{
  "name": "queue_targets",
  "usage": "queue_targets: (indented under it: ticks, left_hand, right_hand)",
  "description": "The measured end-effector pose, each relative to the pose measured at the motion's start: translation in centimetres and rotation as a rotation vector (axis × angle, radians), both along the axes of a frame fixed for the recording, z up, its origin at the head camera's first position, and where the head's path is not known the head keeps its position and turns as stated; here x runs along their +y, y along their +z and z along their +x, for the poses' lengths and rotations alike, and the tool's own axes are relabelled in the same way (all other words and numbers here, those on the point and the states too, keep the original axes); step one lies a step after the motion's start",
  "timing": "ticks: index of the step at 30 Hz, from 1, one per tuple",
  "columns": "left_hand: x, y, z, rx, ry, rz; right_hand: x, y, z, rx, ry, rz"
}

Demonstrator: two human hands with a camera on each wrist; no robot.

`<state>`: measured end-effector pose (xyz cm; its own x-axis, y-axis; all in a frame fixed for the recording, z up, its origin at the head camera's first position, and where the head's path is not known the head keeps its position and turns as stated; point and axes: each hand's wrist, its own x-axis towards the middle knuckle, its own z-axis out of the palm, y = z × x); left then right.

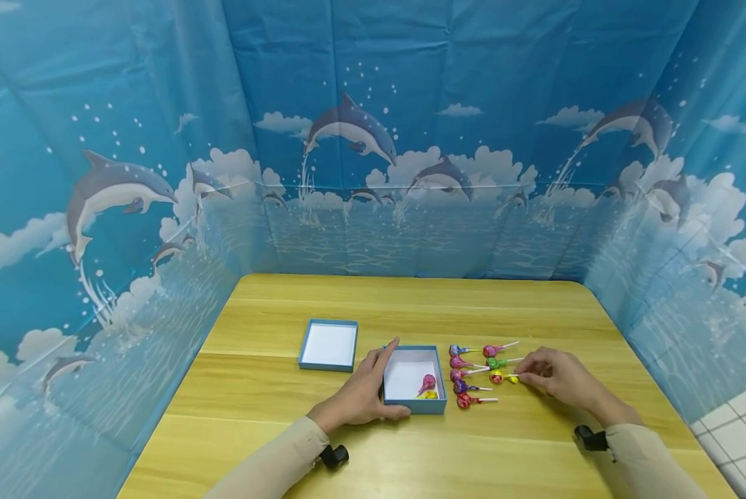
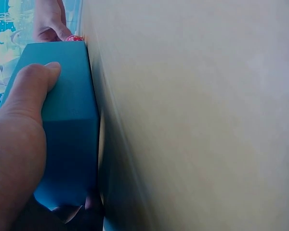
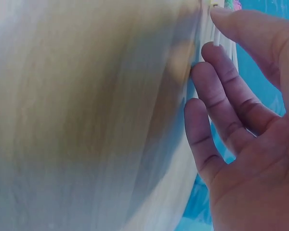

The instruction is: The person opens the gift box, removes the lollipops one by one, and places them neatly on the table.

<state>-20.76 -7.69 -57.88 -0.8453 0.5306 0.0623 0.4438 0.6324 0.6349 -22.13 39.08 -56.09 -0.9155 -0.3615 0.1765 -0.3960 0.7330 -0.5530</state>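
A blue open box with a white inside stands on the table, a pink lollipop and a yellow wrapper in it. My left hand grips its left side, thumb along the front wall; the left wrist view shows that thumb on the blue wall. To the right, my right hand pinches the white stick of a red-and-yellow lollipop, whose head lies at table level. In the right wrist view the stick shows between thumb and fingers; the other fingers are loosely bent.
Several wrapped lollipops lie in two columns right of the box, among them a blue one, a green one and a red one. The blue lid lies white inside up, behind my left hand. Dolphin-print curtains surround the wooden table.
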Motion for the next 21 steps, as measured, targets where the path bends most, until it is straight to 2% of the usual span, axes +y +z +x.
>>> queue_targets:
  ticks: [9, 18, 21]
  left_hand:
    - [-0.2, 0.3, -0.3, 0.006, -0.001, -0.002]
    - [-0.2, 0.2, 0.0, -0.006, -0.003, -0.003]
    - [0.0, 0.0, -0.1, -0.006, -0.007, 0.003]
  right_hand:
    - [0.3, 0.9, -0.3, 0.085, 0.019, -0.005]
    - [0.0, 1.9, 0.0, 0.105, -0.011, 0.073]
    - [-0.5, 2.4, 0.3, 0.139, -0.009, 0.103]
